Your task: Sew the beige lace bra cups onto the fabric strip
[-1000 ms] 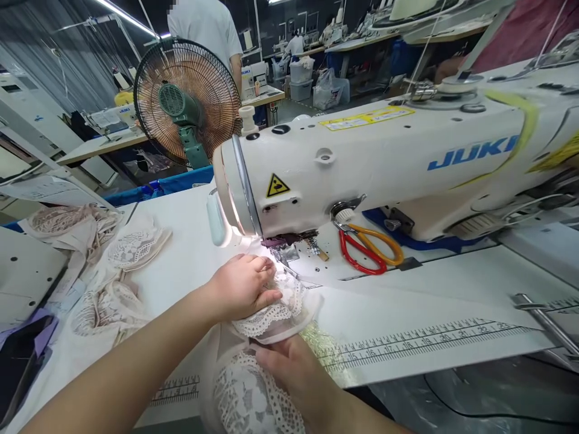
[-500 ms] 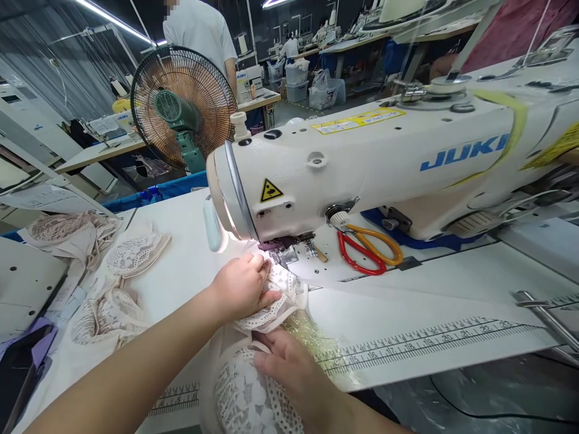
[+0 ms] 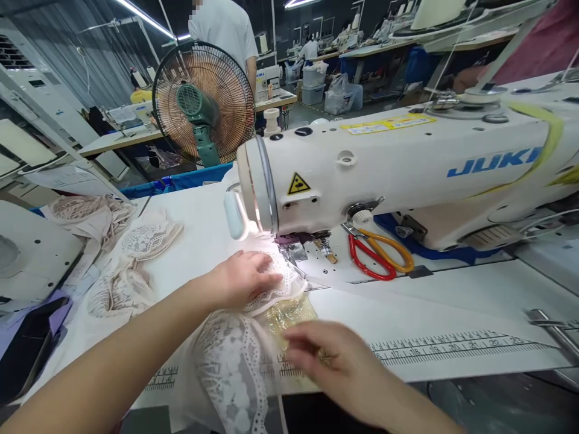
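My left hand (image 3: 242, 278) lies flat, fingers together, pressing a white lace piece (image 3: 280, 286) down just in front of the needle area (image 3: 294, 247) of the white JUKI sewing machine (image 3: 407, 163). More of the lace garment (image 3: 230, 367) hangs over the table's front edge. My right hand (image 3: 337, 361), blurred by motion, hovers near the front edge over a yellowish patch (image 3: 289, 313) on the table, and its fingers hold nothing that I can make out.
Red and orange scissors (image 3: 377, 256) lie on the machine bed to the right of the needle. Several lace cups (image 3: 136, 259) are piled at the left. A fan (image 3: 203, 102) stands behind the table and a person (image 3: 224, 27) behind it. Printed rulers (image 3: 452, 346) mark the table front.
My right hand has come off the lace and moved right and toward me. My left hand has flattened on the lace by the needle. The view has shifted slightly.
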### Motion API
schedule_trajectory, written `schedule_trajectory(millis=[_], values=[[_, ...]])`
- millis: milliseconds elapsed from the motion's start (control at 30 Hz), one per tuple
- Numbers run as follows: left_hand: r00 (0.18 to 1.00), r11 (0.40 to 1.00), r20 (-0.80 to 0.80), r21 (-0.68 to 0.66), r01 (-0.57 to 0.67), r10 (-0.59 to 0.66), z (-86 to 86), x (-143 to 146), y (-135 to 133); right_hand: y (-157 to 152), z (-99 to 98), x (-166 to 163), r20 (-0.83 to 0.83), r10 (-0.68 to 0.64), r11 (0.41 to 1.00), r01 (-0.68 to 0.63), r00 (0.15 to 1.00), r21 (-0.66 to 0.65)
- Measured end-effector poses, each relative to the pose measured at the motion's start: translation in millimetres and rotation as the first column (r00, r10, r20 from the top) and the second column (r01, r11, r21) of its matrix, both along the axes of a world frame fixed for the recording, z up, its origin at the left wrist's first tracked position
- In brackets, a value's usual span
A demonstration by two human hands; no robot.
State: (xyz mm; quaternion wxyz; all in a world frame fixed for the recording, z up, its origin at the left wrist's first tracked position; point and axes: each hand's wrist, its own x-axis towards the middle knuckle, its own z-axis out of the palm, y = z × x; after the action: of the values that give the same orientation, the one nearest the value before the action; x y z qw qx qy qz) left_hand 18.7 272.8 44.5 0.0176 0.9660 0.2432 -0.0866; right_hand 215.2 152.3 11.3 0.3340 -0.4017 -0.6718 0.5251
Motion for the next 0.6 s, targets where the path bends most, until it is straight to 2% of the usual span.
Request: schedule_trajectory(millis=[33,67,100,133,200,300,400,600], values=[[1.000,0.999,0.012,-0.023,0.027,-0.027,2.1,0.6,-6.1,4.8,-2.2,9.6,0.182,-0.103,0.981,0.070,0.978,0.182],[0.999,0.997,0.022,-0.052,0.050,-0.049,4.2,1.9,-13.2,10.9,-5.0,17.7,0.327,-0.214,0.925,0.083,0.920,0.371],[0.997,0.994,0.036,-0.081,0.067,-0.064,6.2,3.7,-20.9,17.6,-7.9,23.9,0.430,-0.313,0.852,0.050,0.847,0.521],[0.996,0.991,0.059,-0.107,0.076,-0.070,7.6,5.6,-28.8,24.6,-10.7,28.1,0.503,-0.371,0.787,-0.024,0.780,0.617],[0.990,0.986,0.131,-0.146,0.074,-0.055,7.5,8.6,-43.5,37.2,-14.9,31.2,0.576,-0.443,0.677,-0.165,0.687,0.717],[0.972,0.986,0.236,-0.161,0.034,0.005,-1.0,8.9,-57.9,48.6,-17.3,28.4,0.594,-0.461,0.585,-0.278,0.659,0.762],[0.953,0.994,0.301,-0.105,0.001,0.031,-15.3,5.5,-62.5,50.4,-17.7,26.1,0.601,-0.410,0.573,-0.319,0.687,0.755],[0.939,0.998,0.345,0.063,-0.014,-0.008,-32.0,3.4,-60.6,42.6,-22.0,26.3,0.575,-0.337,0.631,-0.275,0.746,0.725]])
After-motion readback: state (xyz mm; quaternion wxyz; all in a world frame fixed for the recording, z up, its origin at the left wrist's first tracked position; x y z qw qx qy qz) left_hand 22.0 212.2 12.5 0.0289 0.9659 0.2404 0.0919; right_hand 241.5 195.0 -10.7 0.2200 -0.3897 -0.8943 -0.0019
